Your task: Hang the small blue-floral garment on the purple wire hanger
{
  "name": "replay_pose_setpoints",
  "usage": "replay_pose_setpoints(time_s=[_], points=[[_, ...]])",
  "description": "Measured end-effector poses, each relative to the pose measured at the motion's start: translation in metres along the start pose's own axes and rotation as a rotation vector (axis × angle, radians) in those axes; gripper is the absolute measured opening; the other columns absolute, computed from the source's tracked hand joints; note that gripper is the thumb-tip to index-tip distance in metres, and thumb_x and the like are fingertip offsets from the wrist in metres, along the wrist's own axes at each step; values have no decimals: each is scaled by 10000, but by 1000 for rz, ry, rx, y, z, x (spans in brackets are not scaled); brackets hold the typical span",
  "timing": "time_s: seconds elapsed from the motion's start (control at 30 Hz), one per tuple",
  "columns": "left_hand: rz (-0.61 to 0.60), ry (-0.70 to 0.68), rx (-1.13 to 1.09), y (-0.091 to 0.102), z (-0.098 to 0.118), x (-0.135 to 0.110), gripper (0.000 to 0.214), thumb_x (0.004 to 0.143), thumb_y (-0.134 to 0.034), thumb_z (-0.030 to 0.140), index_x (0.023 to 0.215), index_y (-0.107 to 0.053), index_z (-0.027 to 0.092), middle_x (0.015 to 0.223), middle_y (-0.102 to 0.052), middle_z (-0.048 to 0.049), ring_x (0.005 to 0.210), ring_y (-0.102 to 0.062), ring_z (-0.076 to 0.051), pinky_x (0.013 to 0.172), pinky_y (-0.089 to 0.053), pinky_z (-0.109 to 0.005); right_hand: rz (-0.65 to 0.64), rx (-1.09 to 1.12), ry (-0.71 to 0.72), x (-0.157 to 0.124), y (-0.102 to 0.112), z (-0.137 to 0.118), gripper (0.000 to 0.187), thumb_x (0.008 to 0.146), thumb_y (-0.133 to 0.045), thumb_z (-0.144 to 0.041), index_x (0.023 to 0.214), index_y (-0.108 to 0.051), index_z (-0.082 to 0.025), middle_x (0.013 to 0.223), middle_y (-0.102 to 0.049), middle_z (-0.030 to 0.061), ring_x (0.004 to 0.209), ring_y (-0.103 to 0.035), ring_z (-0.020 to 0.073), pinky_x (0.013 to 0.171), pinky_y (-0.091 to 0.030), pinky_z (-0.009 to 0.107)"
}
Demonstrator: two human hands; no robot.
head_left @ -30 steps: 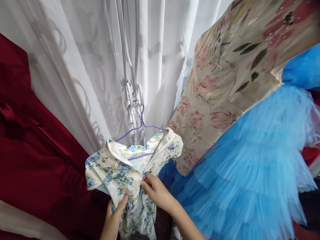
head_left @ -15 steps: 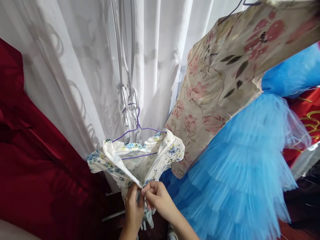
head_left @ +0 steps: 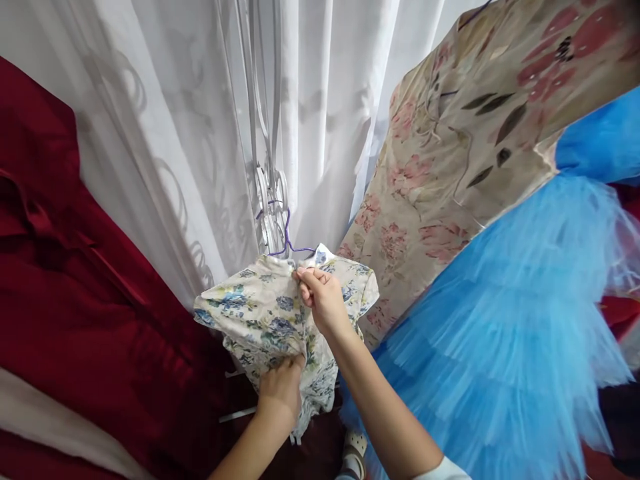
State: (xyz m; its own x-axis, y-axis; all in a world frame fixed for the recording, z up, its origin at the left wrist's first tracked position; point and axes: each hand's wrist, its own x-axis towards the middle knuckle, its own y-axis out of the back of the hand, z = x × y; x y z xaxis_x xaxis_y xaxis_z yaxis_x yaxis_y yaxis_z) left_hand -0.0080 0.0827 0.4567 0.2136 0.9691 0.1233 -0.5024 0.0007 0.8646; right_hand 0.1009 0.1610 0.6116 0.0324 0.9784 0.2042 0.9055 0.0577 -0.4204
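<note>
Compared with half a second ago, the back opening of the dress (head_left: 260, 313) now reads as closed: the two edges that gaped in a V below the hanger (head_left: 286, 239) lie together, and the inner lining no longer shows. Your right hand (head_left: 324, 301) has travelled up from the low end of the opening to the neckline, where its fingertips (head_left: 304, 277) pinch the fabric just under the hanger hook. Your left hand (head_left: 281, 390) has dropped toward 6 o'clock and grips a bunch of the skirt, pulling it taut. Treat this as a sign that the fastening is at or near its top; whether a zip tab sits between your fingers cannot be told. The dress hangs low and centre in view, in front of the curtain (head_left: 200, 133), with the red cloth (head_left: 75, 280) at 9 o'clock, and the beige dress (head_left: 450, 167) and blue tulle (head_left: 500, 333) at 3 o'clock. Its long axis runs near 12 to 6 o'clock, with the neck at 12 o'clock, the hem at 6 o'clock, and the sleeves spread toward 9 and 3 o'clock.
</note>
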Motion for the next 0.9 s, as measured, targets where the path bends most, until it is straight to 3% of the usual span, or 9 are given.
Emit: replay_pose_setpoints(time_s=[0.13, 0.2, 0.3, 0.4, 0.5, 0.6, 0.73, 0.83, 0.9], points=[[6, -55, -160, 16, 1, 0, 278, 758, -578, 81, 938, -714, 244, 818, -702, -91, 754, -670, -261, 739, -484, -345, 16, -53, 76, -8, 0, -5, 251, 805, -667, -377, 708, -611, -154, 396, -468, -73, 353, -307, 55, 371, -211, 196], [90, -153, -226, 47, 7, 9, 226, 853, -550, 175, 1007, -698, 249, 853, -703, -73, 802, -664, -238, 755, -483, -318, 8, -99, 95, -13, 2, -7, 250, 818, -663, -383, 721, -604, -160, 390, -474, -75, 349, -310, 56, 380, -219, 197], [422, -272, -343, 106, 21, 34, 425, 951, -481, 268, 1374, -483, 227, 876, -680, -43, 791, -639, -181, 757, -480, -280, -34, -146, 94, -20, 4, -9, 262, 826, -666, -392, 718, -581, -169, 401, -492, -72, 348, -330, 58, 390, -241, 196], [549, -400, -280, 148, 36, 62, 367, 964, -489, 283, 1324, -523, 219, 847, -644, -16, 742, -598, -139, 743, -463, -249, -78, -170, 121, -25, 5, -7, 281, 847, -646, -408, 716, -553, -178, 418, -495, -69, 356, -361, 66, 398, -261, 199], [552, -497, -182, 160, 47, 78, 174, 964, -494, 280, 962, -642, 188, 829, -629, -19, 785, -592, -141, 746, -450, -242, -58, -256, 201, -22, 8, 3, 285, 865, -622, -415, 725, -523, -187, 462, -471, -71, 389, -371, 70, 415, -267, 201], [733, -482, -213, 160, 50, 81, 169, 955, -509, 278, 882, -616, 170, 811, -631, -29, 782, -599, -145, 754, -465, -248, -10, -363, 242, -15, 13, 20, 265, 856, -621, -386, 718, -511, -189, 501, -429, -72, 422, -361, 74, 427, -262, 207], [1103, -224, -427, 167, 19, 79, 207, 942, -527, 342, 929, -614, 155, 800, -625, -24, 747, -607, -138, 731, -475, -251, -42, -396, 158, -19, 21, 42, 233, 829, -623, -333, 690, -498, -193, 492, -410, -73, 427, -349, 80, 431, -256, 213], [1328, -56, -701, 170, -33, 80, 240, 895, -576, 371, 899, -599, 132, 746, -575, 0, 676, -565, -117, 663, -456, -235, -88, -383, 100, -33, 21, 50, 204, 818, -622, -289, 689, -495, -195, 502, -422, -71, 435, -358, 81, 442, -261, 213], [1391, 50, -949, 166, -69, 81, 238, 855, -604, 374, 865, -567, 139, 713, -529, 25, 654, -533, -105, 656, -453, -233, -133, -382, 59, -43, 19, 54, 195, 816, -620, -272, 686, -496, -194, 504, -437, -65, 441, -374, 84, 448, -267, 214]])
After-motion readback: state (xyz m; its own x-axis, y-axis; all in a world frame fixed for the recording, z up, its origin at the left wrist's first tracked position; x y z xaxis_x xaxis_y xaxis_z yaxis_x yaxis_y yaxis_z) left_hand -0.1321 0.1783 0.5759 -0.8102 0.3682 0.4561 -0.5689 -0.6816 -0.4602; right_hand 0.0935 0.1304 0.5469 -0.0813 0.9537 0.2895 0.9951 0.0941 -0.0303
